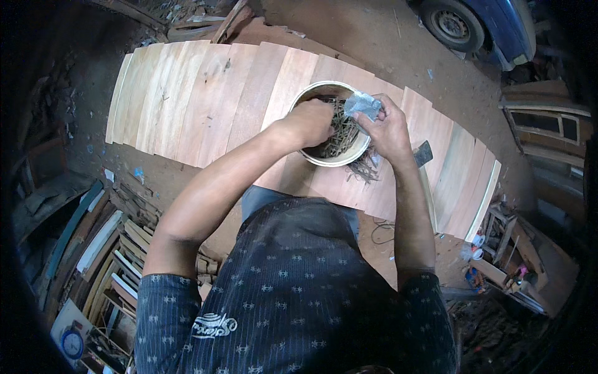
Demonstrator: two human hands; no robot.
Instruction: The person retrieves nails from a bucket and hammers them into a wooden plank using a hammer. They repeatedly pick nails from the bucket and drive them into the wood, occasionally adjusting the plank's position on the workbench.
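Note:
A round white bucket (319, 161) stands on a surface of wooden boards (254, 70). Inside it lie many thin, stick-like pieces (343, 135), possibly nails. My left hand (310, 122) reaches over the rim into the bucket, fingers curled down. Its fingertips are hidden, so whether they hold a piece does not show. At the bucket's right rim, my right hand (387, 124) pinches a crinkled, translucent plastic packet (363, 105) between thumb and fingers. A loose pile of the same thin pieces (363, 170) lies on the boards just outside the bucket, below my right hand.
A hammer (423, 154) rests on the boards right of my right forearm. Stacked timber strips (98, 243) and a round clock (72, 344) are at lower left. A wooden frame box (514, 262) stands at lower right, a vehicle wheel (451, 25) at upper right.

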